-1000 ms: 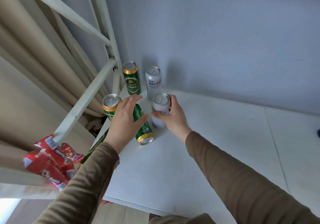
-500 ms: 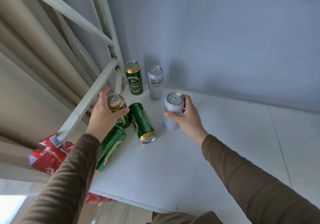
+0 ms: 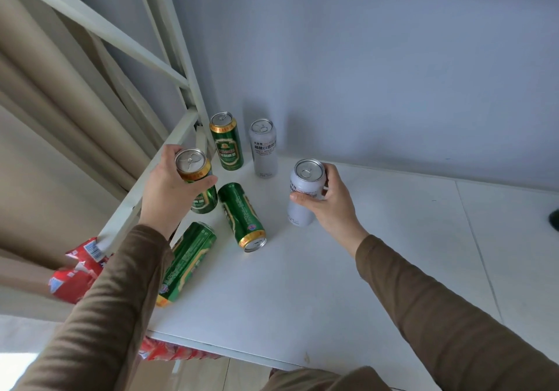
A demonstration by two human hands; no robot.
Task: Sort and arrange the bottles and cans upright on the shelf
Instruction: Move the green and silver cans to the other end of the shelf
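Pale grey wall closes off the back of the white shelf [image 3: 348,285], and a cream frame [image 3: 169,136] with slanted bars bounds it beside our left hand. Our left hand [image 3: 169,191] grips an upright green can [image 3: 196,179] just below its gold rim, close to that frame edge. Our right hand [image 3: 329,200] wraps around an upright white can [image 3: 304,191], thumb across its front; we cannot tell whether either can's base touches the shelf.

Between our hands a green can lying down [image 3: 242,217] points its top toward us. Another fallen green can [image 3: 187,262] lies nearer us beneath our left forearm, its lower end at the shelf's front edge and partly covered by the sleeve. Beyond our hands, against the wall, a standing green can [image 3: 227,142] and a standing white can [image 3: 263,148] sit side by side.

Open shelf surface stretches past our right hand and toward us. Red packaging [image 3: 77,272] shows below the frame, mostly hidden by our left sleeve. A dark object [image 3: 555,220] is cut off at the picture's edge beyond our right hand.
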